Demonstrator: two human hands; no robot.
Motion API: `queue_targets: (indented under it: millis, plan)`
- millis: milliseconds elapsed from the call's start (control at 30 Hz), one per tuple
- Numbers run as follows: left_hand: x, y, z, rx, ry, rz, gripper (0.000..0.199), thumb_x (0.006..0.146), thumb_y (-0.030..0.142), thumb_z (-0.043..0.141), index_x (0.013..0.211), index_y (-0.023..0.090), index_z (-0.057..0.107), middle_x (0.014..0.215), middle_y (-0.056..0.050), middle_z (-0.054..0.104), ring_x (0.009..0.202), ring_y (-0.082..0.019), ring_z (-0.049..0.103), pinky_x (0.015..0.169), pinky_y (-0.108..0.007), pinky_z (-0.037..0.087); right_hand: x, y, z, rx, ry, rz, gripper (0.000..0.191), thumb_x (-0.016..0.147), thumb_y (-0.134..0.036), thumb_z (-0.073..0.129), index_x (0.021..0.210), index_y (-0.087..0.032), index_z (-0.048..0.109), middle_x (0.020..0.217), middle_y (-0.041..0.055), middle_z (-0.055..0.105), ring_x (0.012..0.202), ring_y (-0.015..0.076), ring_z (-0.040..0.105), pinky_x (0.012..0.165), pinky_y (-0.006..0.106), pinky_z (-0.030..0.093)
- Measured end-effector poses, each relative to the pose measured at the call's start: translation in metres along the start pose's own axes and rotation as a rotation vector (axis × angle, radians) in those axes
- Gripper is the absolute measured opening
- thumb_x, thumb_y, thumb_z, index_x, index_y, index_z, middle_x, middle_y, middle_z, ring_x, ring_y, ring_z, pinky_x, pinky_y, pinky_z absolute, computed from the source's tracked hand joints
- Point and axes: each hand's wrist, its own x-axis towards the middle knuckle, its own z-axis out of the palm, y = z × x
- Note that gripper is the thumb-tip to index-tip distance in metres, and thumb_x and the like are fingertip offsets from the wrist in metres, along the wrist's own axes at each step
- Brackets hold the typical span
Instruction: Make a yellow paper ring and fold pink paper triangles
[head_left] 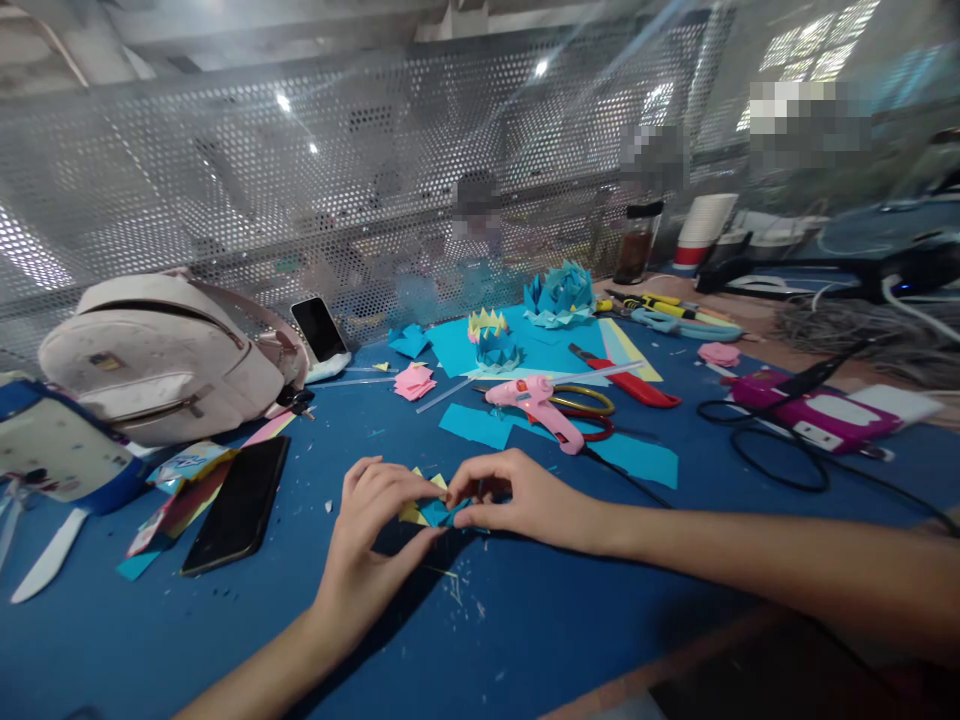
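Observation:
Between my two hands, low over the blue table, is a small folded paper piece [441, 513] in blue and pale yellow. My left hand [382, 515] curves round its left side, fingers on the far edge and thumb at the near edge. From the right, my right hand [510, 500] pinches the blue part between thumb and fingers. Its fingertips partly hide the piece. Just beyond my hands lie a pink hot glue gun [534, 402], strips of blue paper [474, 427] and scissors with red and gold handles [592, 402].
Blue paper flowers [561, 293] stand near the perforated metal screen [390, 180]. A red-handled cutter [630, 380] lies right of the glue gun. At left are a black phone [238, 505] and a pale backpack [165, 350]. A black cable and a purple box [817, 410] are at right.

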Motion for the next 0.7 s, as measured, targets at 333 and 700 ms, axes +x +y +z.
queue_targets:
  millis: [333,700]
  plan:
    - [0.0001,0.0062,-0.002,0.014,0.01,0.026,0.027,0.089,0.024,0.071,0.114,0.028,0.061,0.103,-0.002,0.067,0.097,-0.021,0.062,0.103,-0.043,0.032,-0.0004,0.0031,0.0001,-0.112,0.009,-0.011,0.017,0.082,-0.034,0.074,0.085,-0.018,0.073,0.081,0.0006,0.065,0.071,0.0135,0.052,0.064,0.025,0.04]
    - [-0.0031,0.0041,-0.0017,-0.001,0.032,-0.014,0.026,0.093,0.026,0.066,0.118,0.027,0.056,0.107,-0.002,0.065,0.101,-0.021,0.06,0.104,-0.041,0.031,-0.0011,0.0045,-0.0033,-0.24,0.031,-0.099,0.018,0.086,-0.035,0.073,0.088,-0.018,0.072,0.084,0.0015,0.065,0.071,0.0133,0.055,0.064,0.024,0.041]
